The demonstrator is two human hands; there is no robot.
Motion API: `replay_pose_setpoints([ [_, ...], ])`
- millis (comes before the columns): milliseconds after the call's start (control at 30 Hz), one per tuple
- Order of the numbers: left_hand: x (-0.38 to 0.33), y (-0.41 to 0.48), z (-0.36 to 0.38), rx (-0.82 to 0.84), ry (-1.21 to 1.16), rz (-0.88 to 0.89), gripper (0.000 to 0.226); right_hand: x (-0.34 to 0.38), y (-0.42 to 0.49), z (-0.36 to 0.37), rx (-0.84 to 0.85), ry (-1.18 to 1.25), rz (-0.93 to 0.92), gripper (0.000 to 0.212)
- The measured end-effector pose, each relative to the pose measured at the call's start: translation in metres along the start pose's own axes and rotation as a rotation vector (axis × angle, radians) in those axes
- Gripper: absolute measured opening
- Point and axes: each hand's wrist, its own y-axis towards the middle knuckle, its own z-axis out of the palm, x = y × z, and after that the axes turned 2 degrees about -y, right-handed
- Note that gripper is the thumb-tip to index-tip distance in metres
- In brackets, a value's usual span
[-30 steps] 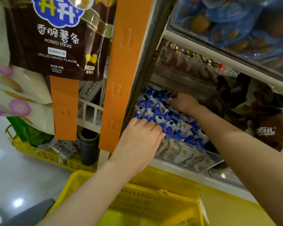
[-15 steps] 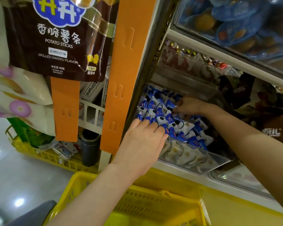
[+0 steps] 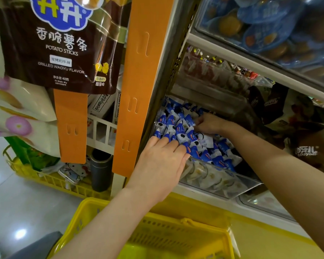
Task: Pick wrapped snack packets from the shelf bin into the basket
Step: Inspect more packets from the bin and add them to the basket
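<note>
Left grip [image 3: 163,169] is flat and relaxed, with straight fingers side by side. It lies over the front-left corner of the clear shelf bin [image 3: 222,182], fingertips resting on the nearest snack packets [image 3: 178,126], so it's touching them, not holding any. Right grip [image 3: 208,124] reaches in from the right toward the middle of the bin, closer to the back edge. Its fingers are curled tight and bunched on a packet or two in the pile, though the tips are buried so I can't count how many.

All the packets are small blue-and-white wrapped ones, heaped in the bin from the back-left corner to the front wall, and more show through the clear front. The bin sits tilted forward on the shelf, against its left upright.

The yellow basket [image 3: 204,221] is right below the bin's front edge, under the left forearm, and I can't make out anything in it.

Other stuff around: a brown potato sticks bag [image 3: 60,43] hangs at upper left beside an orange strip [image 3: 138,81]. A second yellow basket [image 3: 45,178] sits on the floor at left with a dark tumbler [image 3: 101,169] standing in it. Dark brown bags [image 3: 306,146] fill the shelf to the right of the bin, and blue-wrapped snacks [image 3: 269,25] are on the shelf above.
</note>
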Motion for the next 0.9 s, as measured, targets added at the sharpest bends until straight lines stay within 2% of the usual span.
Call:
replay_pose_setpoints([
  [67,0.0,0.0,0.0,-0.004,0.001,0.0,0.046,-0.001,-0.005,-0.001,-0.007,0.035,-0.042,0.02],
  [133,0.0,0.0,0.0,-0.007,0.002,0.002,0.046,-0.003,-0.013,-0.003,-0.056,0.098,-0.06,0.028],
  [233,0.0,0.0,0.0,-0.002,-0.009,-0.001,0.046,-0.008,-0.028,-0.002,-0.169,0.066,-0.067,0.028],
  [467,-0.001,-0.001,-0.003,0.01,-0.02,-0.015,0.045,-0.019,-0.069,0.009,-0.221,0.015,-0.074,0.028],
  [700,-0.002,-0.002,-0.004,0.015,-0.038,-0.012,0.048,-0.021,-0.07,0.014,-0.159,0.034,-0.14,0.012],
  [800,-0.001,-0.002,-0.003,0.006,-0.033,-0.013,0.047,-0.027,-0.069,0.003,-0.068,0.154,-0.141,0.008],
  [900,-0.001,-0.001,-0.001,-0.009,-0.03,-0.011,0.048,-0.032,-0.057,-0.004,-0.253,0.199,-0.073,0.019],
])
